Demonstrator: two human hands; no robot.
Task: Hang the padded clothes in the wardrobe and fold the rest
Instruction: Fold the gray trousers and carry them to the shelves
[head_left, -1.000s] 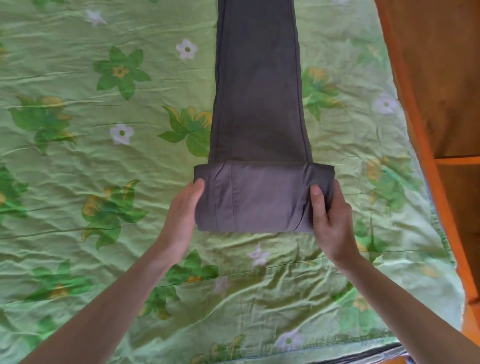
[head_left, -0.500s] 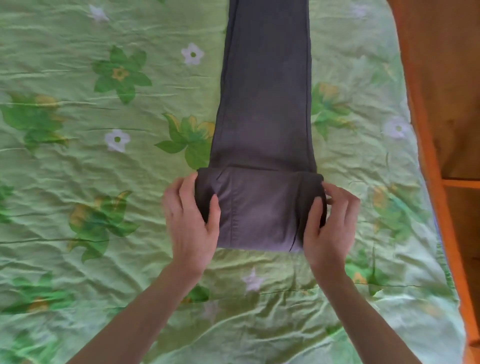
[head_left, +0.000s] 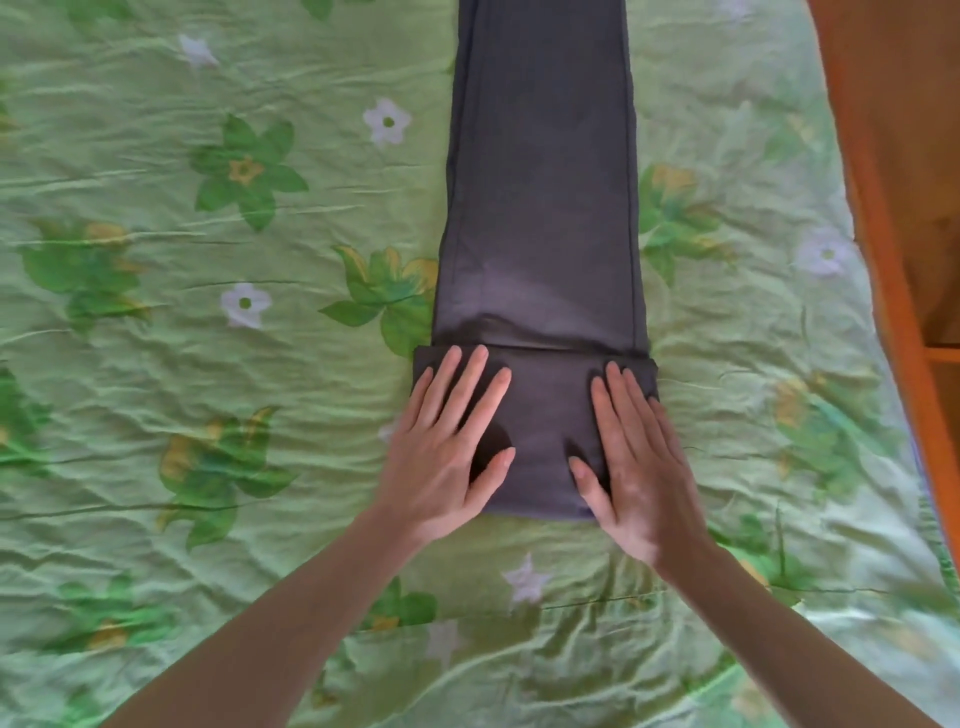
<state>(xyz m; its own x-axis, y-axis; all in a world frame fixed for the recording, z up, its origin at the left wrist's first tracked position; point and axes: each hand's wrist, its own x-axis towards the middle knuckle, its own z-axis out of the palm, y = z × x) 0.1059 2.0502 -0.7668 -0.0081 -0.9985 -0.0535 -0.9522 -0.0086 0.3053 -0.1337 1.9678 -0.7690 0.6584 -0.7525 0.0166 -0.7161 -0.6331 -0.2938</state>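
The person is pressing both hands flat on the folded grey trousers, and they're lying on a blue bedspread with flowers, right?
Almost. The left hand and right hand do press flat on the folded end of the grey trousers, but the bedspread is green, not blue, with green and white flowers. The head view shows it.

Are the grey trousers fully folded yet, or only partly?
Partly. The near end of the grey trousers is folded over under the flat left hand and right hand; the legs run flat out of view.
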